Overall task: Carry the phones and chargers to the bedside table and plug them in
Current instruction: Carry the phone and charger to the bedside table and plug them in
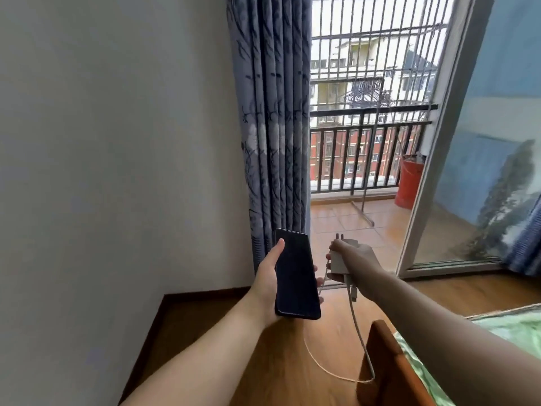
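A person's left hand wraps a dark phone, its fingertips mostly hidden behind it, while the right hand closes on a white charger, prongs up. Its cable loops down behind a wooden bed frame, partly out of view.

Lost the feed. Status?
Left hand holds phone. Right hand holds charger, cable dangling. No bedside table or socket visible.

Home bedroom: bed corner, curtain, barred balcony outside.
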A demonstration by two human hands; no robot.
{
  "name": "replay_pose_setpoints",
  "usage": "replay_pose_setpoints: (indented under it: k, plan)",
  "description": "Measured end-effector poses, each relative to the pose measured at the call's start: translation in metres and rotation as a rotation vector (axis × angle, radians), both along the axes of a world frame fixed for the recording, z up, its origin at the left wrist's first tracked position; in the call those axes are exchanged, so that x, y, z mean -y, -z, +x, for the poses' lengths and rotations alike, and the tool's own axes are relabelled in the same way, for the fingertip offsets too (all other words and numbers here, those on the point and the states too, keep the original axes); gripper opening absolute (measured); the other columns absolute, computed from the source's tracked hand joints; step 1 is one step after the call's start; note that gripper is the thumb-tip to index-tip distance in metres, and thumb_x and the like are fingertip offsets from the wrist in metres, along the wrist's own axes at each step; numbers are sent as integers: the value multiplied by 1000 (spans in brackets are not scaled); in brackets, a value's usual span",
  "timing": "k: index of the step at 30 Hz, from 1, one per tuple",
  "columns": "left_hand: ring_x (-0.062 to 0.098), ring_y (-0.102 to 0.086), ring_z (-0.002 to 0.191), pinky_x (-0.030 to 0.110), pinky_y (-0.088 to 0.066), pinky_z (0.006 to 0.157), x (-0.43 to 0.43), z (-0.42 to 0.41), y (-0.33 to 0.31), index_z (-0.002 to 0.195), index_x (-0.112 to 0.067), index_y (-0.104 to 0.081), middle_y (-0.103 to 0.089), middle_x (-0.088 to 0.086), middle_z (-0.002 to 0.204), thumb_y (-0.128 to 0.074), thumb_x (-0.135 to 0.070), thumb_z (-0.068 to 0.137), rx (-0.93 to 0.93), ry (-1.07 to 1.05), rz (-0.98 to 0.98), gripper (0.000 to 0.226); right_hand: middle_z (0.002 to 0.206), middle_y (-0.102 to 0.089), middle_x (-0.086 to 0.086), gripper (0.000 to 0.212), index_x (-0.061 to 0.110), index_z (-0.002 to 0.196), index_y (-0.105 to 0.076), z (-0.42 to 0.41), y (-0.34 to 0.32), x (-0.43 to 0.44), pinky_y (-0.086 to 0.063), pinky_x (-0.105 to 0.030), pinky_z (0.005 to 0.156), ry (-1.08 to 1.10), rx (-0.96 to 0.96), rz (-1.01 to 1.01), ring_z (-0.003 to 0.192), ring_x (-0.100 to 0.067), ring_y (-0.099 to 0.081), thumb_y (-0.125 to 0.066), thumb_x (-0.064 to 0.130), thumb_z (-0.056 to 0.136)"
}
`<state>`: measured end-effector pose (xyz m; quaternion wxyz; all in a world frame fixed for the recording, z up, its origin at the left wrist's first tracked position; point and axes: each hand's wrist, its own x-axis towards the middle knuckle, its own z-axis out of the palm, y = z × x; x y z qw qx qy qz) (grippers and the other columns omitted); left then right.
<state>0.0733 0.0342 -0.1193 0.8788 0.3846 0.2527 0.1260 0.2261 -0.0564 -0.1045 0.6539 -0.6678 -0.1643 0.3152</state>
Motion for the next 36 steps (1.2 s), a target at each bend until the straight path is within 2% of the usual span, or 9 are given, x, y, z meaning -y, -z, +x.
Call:
replay_pose_setpoints:
  k: [5, 10, 12, 16, 22, 27, 31, 34, 36]
  plan:
    - [37, -60, 96, 52, -48, 86, -70, 107, 6, 136, -7, -49, -58, 19, 115, -60, -68, 75, 6, 125, -56, 87, 94, -64, -19, 12, 10, 91, -57, 95, 2, -53, -57, -33, 55, 48, -41, -23, 76, -27, -64, -64, 20, 88]
    - [37, -68, 92, 54, -55, 81, -114, 203, -6, 118, -6, -65, -68, 19, 105, -65, -68, 64, -7, 146, -18, 83, 97, -62, -21, 15, 9, 93, -55, 187, -14, -74, -58, -44, 76, 123, -31, -16, 84, -31, -62, -64, 20, 88]
    - [38, -69, 89, 54, -56, 78, -127, 240, -9, 118, -5, -64, -69, 19, 102, -65, -67, 63, -6, 178, -8, 83, 97, -63, -20, 18, 8, 95, -55, 221, -17, -79, -58, -43, 73, 149, -40, -13, 81, -30, -63, -65, 20, 87]
    - [37, -68, 85, 50, -55, 77, -150, 319, -14, 120, -3, -62, -67, 18, 99, -63, -66, 66, 25, 282, 12, 83, 93, -65, -19, 22, 7, 97, -57, 288, -14, -91, -57, -35, 54, 233, -59, -20, 73, -27, -64, -68, 22, 84]
    - [37, -60, 90, 56, -41, 98, -189, 448, -2, 122, -2, -58, -61, 18, 99, -60, -63, 72, 73, 497, 35, 79, 83, -63, -18, 19, 7, 94, -59, 402, 0, -125, -55, -35, 52, 476, -37, -48, 63, -27, -62, -66, 18, 80]
    - [36, -64, 85, 48, -54, 79, -250, 564, 10, 110, -4, -66, -64, 17, 95, -63, -61, 72, 79, 626, 42, 69, 62, -61, -11, 4, 8, 82, -60, 500, 18, -175, -51, -30, 42, 709, -10, -37, 45, -20, -58, -61, 12, 81]
    - [35, -68, 76, 47, -56, 71, -280, 636, 10, 86, -7, -77, -68, 16, 86, -62, -61, 73, 62, 688, 26, 58, 70, -62, -11, 10, 9, 91, -60, 549, 26, -203, -54, -31, 43, 853, -3, -97, 49, -20, -59, -61, 12, 82]
    - [36, -69, 75, 51, -57, 69, -286, 687, 3, 85, -4, -78, -69, 19, 83, -64, -61, 71, 51, 754, 39, 59, 66, -61, -11, 10, 10, 90, -59, 585, 16, -205, -53, -29, 39, 916, -21, -60, 49, -21, -58, -62, 9, 81]
    - [36, -68, 77, 51, -56, 72, -280, 718, -3, 95, -2, -73, -67, 21, 88, -65, -61, 68, 32, 781, 58, 65, 64, -61, -10, 6, 11, 86, -59, 607, 6, -198, -52, -28, 39, 939, -14, -40, 48, -21, -57, -62, 8, 81]
